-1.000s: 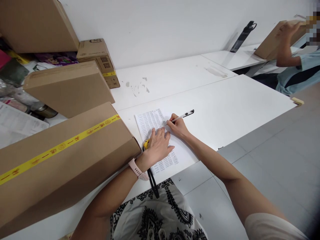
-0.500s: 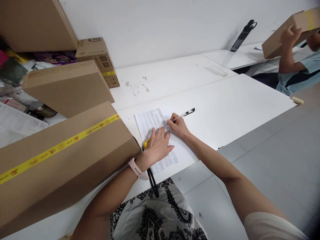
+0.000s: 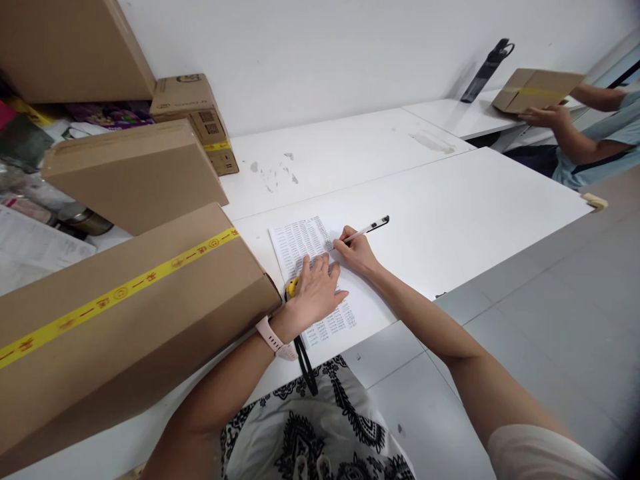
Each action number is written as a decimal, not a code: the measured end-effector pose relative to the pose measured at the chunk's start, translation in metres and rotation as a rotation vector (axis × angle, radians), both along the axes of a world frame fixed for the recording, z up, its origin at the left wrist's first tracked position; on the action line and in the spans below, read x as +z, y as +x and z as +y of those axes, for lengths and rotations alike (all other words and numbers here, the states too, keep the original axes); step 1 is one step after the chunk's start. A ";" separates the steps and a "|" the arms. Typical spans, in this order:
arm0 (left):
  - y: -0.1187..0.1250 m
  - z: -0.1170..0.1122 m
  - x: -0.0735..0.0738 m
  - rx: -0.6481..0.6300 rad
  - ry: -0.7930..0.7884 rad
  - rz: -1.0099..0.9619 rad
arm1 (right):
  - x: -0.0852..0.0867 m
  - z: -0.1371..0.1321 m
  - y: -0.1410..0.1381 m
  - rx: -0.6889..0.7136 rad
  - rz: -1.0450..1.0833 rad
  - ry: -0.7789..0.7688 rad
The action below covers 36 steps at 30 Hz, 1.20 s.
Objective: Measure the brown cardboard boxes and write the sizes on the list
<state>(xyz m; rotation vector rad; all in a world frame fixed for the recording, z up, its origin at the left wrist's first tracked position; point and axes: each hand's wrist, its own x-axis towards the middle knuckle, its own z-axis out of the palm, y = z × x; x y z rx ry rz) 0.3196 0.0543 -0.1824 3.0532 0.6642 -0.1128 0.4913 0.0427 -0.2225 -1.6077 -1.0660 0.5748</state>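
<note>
A sheet of paper [image 3: 367, 303] with columns of small writing lies on the white table near its front edge. My left hand [image 3: 315, 290] rests flat on it, fingers spread. In my right hand [image 3: 357, 252] is a pen [image 3: 373, 227] with a clear barrel and black cap end, its tip low at the paper beside the written columns. Partly hidden under my left hand is a yellow object [image 3: 292, 288], perhaps a tape measure, with a black strap [image 3: 306, 367] hanging over the table edge.
A large taped carton [image 3: 150, 320] stands close on my left, with more cardboard boxes [image 3: 135, 173] behind it. At the far right, another person's hands [image 3: 550, 119] hold a carton [image 3: 540, 90] near a dark bottle [image 3: 485, 72]. The white table [image 3: 450, 213] extends right.
The other person's carton has come down and leftward onto or near the far table. My own hands and the pen look almost unmoved.
</note>
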 end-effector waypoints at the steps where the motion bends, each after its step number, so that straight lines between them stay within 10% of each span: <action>1: 0.000 0.000 0.000 0.002 -0.002 -0.002 | 0.000 0.000 0.000 0.000 -0.002 0.000; 36: 0.001 0.001 0.001 -0.009 0.019 0.020 | 0.000 0.000 0.003 -0.008 -0.020 -0.010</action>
